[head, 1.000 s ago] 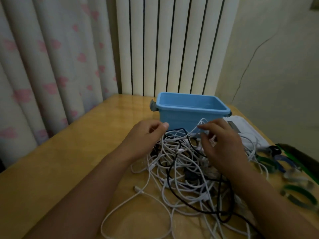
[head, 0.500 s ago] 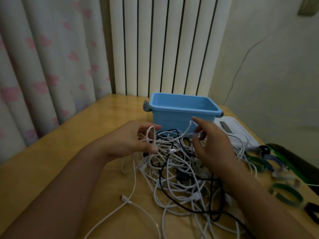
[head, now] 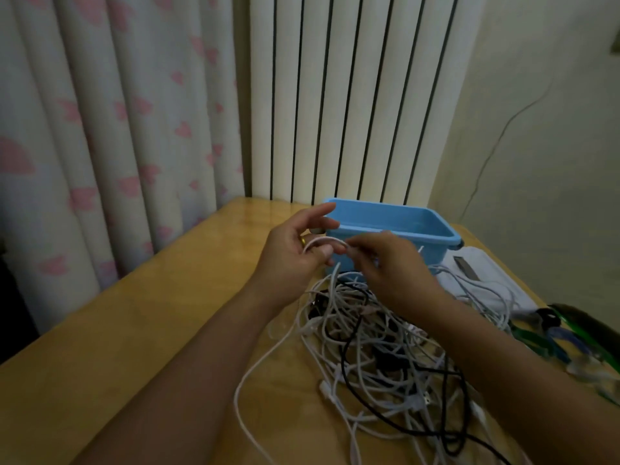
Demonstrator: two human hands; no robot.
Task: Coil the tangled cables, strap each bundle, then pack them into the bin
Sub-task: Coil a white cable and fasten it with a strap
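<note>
Both hands now raised, left hand (head: 295,253) and right hand (head: 392,263) fingers pinching one white cable (head: 323,241).

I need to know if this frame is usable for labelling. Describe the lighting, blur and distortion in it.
Head view: dim, warm room light with no hard shadows; a soft sheen on the wooden table near the blue bin. Slight motion blur softens both hands and the straps at the right edge. Wide-angle distortion bends the curtain and wall lines outward.
</note>
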